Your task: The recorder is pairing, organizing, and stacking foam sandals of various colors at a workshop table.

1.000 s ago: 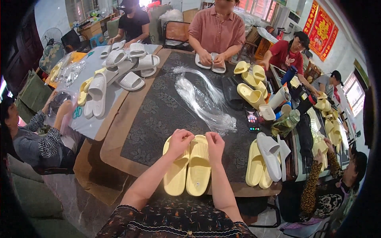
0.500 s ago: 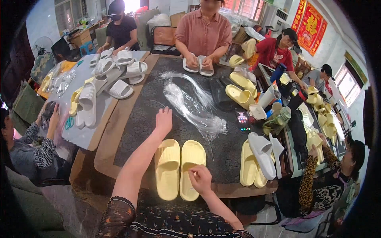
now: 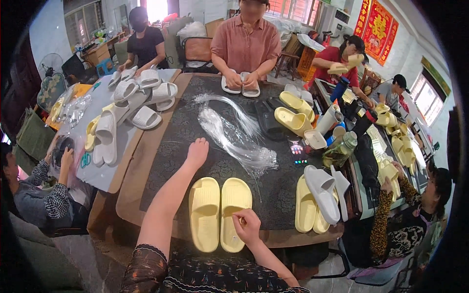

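A pair of yellow slippers lies side by side at the table's front edge, the left slipper [image 3: 204, 219] next to the right slipper [image 3: 236, 195]. My right hand [image 3: 248, 226] is over the right slipper, thumb and forefinger pinched together at its inner side; anything between them is too small to make out. My left hand [image 3: 197, 153] reaches forward beyond the slippers, low over the dark mat, its fingers curled together. Whatever it may hold is hidden. Just past it lies a loose bundle of clear, thin plastic strands [image 3: 229, 139].
Grey and yellow slippers [image 3: 320, 190] are stacked at right, near a phone [image 3: 298, 152] and bottles [image 3: 342, 146]. More grey slippers [image 3: 129, 97] pile up on the left table [image 3: 105, 178]. Across the mat, a co-worker handles grey slippers [image 3: 250, 88]; other people work around the tables.
The view has shifted slightly. My hands stay nearly in place by the yellow slippers. The person in red at far right has moved yellow slippers rightward, closer to the body.
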Motion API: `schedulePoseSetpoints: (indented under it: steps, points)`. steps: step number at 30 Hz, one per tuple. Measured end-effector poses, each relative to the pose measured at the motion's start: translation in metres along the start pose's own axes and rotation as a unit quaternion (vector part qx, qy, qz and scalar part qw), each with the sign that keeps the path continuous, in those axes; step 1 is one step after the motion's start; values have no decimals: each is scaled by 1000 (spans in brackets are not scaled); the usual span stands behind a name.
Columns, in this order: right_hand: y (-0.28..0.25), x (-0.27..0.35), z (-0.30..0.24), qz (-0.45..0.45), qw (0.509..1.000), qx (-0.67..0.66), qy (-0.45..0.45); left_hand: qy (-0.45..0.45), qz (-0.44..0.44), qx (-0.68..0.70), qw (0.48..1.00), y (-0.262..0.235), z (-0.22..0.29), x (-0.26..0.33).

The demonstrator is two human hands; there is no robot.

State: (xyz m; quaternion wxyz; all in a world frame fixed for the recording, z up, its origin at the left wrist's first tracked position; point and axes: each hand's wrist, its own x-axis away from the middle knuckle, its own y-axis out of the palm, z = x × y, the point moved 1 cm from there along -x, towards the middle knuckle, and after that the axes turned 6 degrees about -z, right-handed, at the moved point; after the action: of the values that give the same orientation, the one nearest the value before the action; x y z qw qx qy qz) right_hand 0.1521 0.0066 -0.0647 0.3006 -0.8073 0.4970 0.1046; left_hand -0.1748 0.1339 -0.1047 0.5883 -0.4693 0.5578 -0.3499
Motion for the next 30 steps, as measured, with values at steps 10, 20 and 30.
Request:
schedulePoseSetpoints:
  steps: [10, 20, 30]
  points:
    - [-1, 1, 5, 11, 1000, -6, 3, 80, -36, 115, 989, -31, 45, 43]
    - [1, 11, -1, -20, 991, 97, -84, 5, 9, 397, 918, -153, 73, 120]
    - [43, -10, 16, -260, 899, 290, 201, 35, 20, 425, 904, -186, 131, 195]
